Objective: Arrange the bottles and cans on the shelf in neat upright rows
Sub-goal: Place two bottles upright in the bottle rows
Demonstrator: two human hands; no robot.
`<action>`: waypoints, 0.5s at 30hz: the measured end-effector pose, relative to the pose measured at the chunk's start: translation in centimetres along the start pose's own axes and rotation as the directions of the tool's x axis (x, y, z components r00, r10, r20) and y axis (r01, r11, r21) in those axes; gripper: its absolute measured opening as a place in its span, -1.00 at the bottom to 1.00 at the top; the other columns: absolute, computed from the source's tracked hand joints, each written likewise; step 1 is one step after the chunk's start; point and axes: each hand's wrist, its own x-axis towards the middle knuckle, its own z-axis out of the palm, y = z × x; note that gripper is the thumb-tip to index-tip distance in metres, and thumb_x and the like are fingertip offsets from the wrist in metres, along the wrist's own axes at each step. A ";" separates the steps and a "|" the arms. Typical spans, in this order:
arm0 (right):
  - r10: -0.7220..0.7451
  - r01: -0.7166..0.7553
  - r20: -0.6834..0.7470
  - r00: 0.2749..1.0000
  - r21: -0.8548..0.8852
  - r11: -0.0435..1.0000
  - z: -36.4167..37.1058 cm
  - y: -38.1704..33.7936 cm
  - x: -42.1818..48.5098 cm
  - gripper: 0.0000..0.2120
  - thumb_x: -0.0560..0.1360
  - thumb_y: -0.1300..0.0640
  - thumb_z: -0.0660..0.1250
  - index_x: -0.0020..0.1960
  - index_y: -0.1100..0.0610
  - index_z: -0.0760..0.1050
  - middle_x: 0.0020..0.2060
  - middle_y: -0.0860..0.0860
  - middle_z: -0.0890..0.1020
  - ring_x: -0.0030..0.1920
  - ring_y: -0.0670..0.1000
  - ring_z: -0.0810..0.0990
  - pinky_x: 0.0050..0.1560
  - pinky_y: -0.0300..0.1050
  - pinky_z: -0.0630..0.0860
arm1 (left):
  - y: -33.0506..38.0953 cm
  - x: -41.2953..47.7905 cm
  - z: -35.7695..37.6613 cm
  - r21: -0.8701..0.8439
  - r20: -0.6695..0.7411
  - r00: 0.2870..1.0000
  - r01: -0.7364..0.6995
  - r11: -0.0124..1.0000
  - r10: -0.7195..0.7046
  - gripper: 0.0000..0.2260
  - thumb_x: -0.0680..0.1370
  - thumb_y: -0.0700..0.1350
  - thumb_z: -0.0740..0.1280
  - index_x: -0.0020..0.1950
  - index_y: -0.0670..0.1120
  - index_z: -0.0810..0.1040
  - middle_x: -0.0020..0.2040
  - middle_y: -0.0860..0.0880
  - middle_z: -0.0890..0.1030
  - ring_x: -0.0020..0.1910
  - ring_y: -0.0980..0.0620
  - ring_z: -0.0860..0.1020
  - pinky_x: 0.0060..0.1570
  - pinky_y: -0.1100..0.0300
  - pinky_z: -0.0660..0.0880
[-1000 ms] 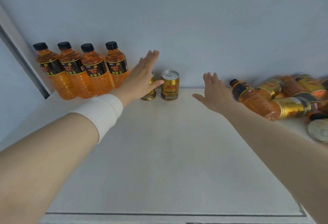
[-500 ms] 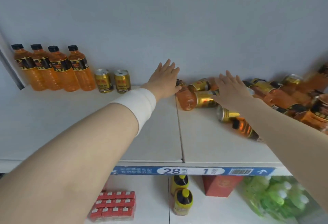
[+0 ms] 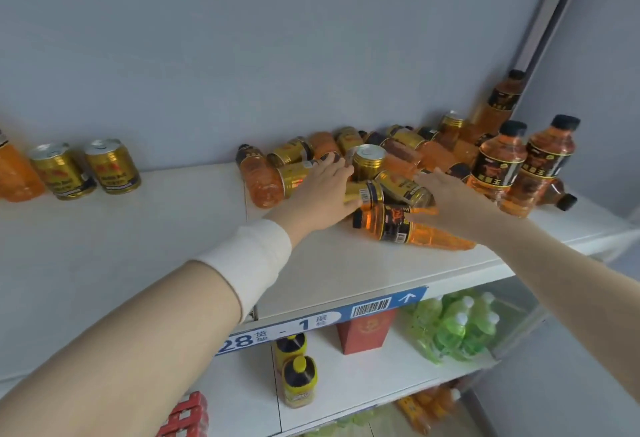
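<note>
On the white shelf, two gold cans stand upright at the left beside an orange bottle cut off by the frame edge. A jumbled pile of lying bottles and cans fills the middle and right. My left hand reaches into the pile, its straight fingers touching a lying gold can beside one upright can. My right hand is spread over a lying can and a lying orange bottle at the front. Two upright bottles stand at the right.
Another bottle leans against the back corner by the grey post. The shelf's front edge carries a blue label strip. Below it sit yellow-capped bottles, a red box, wrapped green bottles and red packs.
The view has swung right from the upright row toward the pile. Both hands have moved right and forward, from above the shelf onto the lying cans and bottles.
</note>
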 end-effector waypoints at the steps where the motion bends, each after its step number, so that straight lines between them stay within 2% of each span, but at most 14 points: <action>1: -0.002 0.002 0.023 1.000 -0.017 1.000 0.5 0.7 -0.2 -0.28 0.46 -0.14 0.29 0.49 0.08 0.09 0.49 0.06 0.17 0.50 0.08 0.11 0.40 0.01 0.22 | 0.4 0.1 0.6 -0.014 0.009 1.000 0.003 1.000 -0.003 -0.40 0.57 0.08 0.19 0.51 -0.15 0.09 0.55 -0.12 0.05 0.54 -0.08 -0.07 0.47 0.04 -0.07; 5: -0.053 0.054 0.035 0.998 -0.027 0.998 1.9 2.5 -0.7 -0.36 0.39 -0.10 0.40 0.39 0.05 0.29 0.33 0.05 0.40 0.34 0.09 0.31 0.27 -0.03 0.34 | 1.4 0.3 2.5 -0.011 0.038 0.999 0.038 0.999 -0.038 -0.39 0.57 0.10 0.20 0.52 -0.12 0.08 0.55 -0.11 0.05 0.54 -0.08 -0.07 0.48 0.02 -0.05; 10: -0.133 0.139 0.075 0.988 -0.088 0.986 2.2 2.4 0.7 -0.30 0.38 -0.16 0.39 0.40 0.11 0.27 0.34 0.09 0.41 0.33 0.11 0.38 0.25 -0.03 0.38 | 1.1 0.1 2.8 -0.037 -0.016 0.986 0.165 0.986 -0.166 -0.41 0.57 0.07 0.21 0.51 -0.13 0.11 0.55 -0.11 0.08 0.54 -0.08 -0.04 0.47 0.02 -0.02; 15: -0.147 0.166 0.168 0.975 -0.106 0.980 1.5 2.7 2.1 -0.29 0.30 -0.24 0.42 0.30 0.08 0.30 0.18 0.08 0.54 0.12 0.10 0.52 0.00 -0.08 0.49 | -1.1 -0.4 3.0 -0.104 -0.127 0.931 0.330 0.938 -0.341 -0.44 0.55 0.06 0.24 0.48 -0.15 0.19 0.51 -0.15 0.19 0.51 -0.12 0.09 0.45 -0.03 0.10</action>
